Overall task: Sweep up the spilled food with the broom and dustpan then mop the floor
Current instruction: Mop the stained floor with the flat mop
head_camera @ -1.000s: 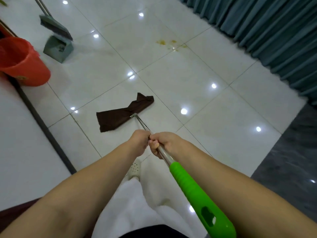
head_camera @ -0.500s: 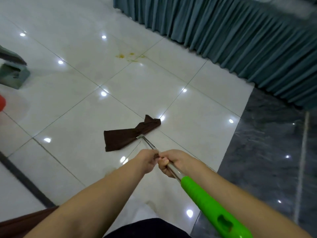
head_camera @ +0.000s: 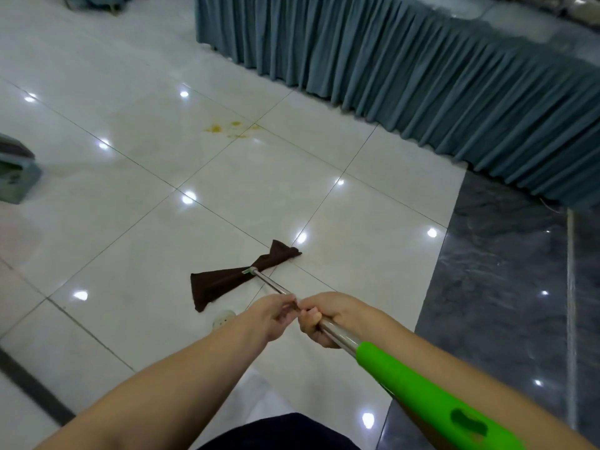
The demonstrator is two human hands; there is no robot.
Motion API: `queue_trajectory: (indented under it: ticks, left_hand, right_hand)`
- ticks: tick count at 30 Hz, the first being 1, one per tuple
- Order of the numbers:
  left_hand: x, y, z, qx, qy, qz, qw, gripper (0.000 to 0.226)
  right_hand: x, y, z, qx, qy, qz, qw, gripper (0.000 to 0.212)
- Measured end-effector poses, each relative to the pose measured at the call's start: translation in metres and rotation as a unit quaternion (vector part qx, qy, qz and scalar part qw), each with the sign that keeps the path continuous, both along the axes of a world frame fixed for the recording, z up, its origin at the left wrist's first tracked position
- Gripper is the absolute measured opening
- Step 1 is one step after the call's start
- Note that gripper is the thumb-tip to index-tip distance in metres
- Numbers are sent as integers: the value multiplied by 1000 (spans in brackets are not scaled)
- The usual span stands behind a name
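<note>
We hold the mop pole [head_camera: 328, 329] two-handed for push force: right hand [head_camera: 328, 316] has its fingers clamped round the steel, left hand [head_camera: 274, 315] pinches it just ahead. Cloth [head_camera: 240, 277] lies flat on the floor [head_camera: 130, 238], well short of the stain [head_camera: 227, 128]. Dustpan [head_camera: 16, 177] parked left, out of the lane.

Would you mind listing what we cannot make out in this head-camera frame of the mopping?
- Dustpan: cut off by the left edge and blurred; the broom cannot be told.
- Left hand: its fingertips meet the mop pole where the right hand crowds in; its grip is unclear.
- Yellow stain: too small to tell residue from crumbs.
- Mop cloth: its underside is hidden.
- Green handle: its end is cut off by the bottom edge.
</note>
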State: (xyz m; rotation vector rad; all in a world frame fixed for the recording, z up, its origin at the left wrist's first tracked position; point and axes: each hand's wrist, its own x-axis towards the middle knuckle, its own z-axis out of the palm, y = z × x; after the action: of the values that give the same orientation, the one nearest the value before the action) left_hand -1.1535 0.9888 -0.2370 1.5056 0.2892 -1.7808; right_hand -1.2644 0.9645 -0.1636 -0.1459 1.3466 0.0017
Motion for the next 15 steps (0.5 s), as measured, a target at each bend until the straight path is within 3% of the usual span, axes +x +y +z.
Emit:
queue_trajectory:
  ticks: [7,15]
  left_hand:
    - [60,-57,-8,-15,12,33,999,16]
    - [149,-154,11,-33,17,57,998,18]
  right_hand:
    - [69,-65,0,-16,20,29,999,25]
    - [159,-165,13,-6,-20,-14,1000,20]
